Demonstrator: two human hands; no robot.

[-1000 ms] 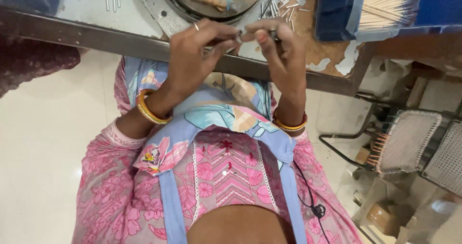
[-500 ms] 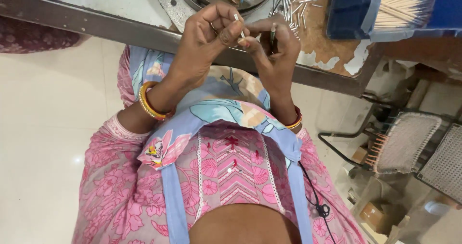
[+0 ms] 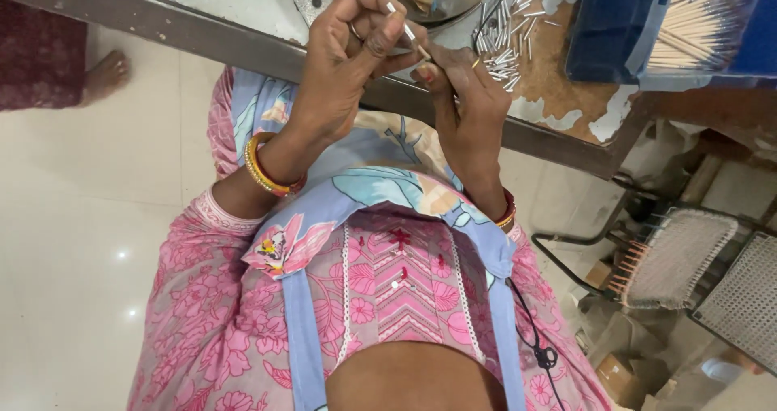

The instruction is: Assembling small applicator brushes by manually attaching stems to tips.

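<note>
We see a worn workbench (image 3: 558,95) with peeling paint across the top of the view, its dark metal edge (image 3: 186,34) running in front of us. On it lies a scatter of small white tubes (image 3: 506,51), just beside the right hand, and behind the hands sits a round metal dish (image 3: 453,2) with a brownish lump in it. Further to the right a blue tray (image 3: 615,30) holds a bundle of thin pale sticks (image 3: 700,26). A bare foot (image 3: 105,71) of another person shows on the pale floor at the left, and woven wire racks (image 3: 680,257) stand low at the right. Our left hand (image 3: 344,55) is raised over the bench edge, wrist bent, its fingers curled and pinching a small white tube (image 3: 409,32) between thumb and fingertips; bangles (image 3: 267,168) ring that wrist. Our right hand (image 3: 461,107) is just below and beside it, fingers closed around a thin stick (image 3: 423,52) whose tip meets the tube. The two hands touch at the fingertips, above the near edge of the bench. Whether the stick sits inside the tube we cannot tell.
</note>
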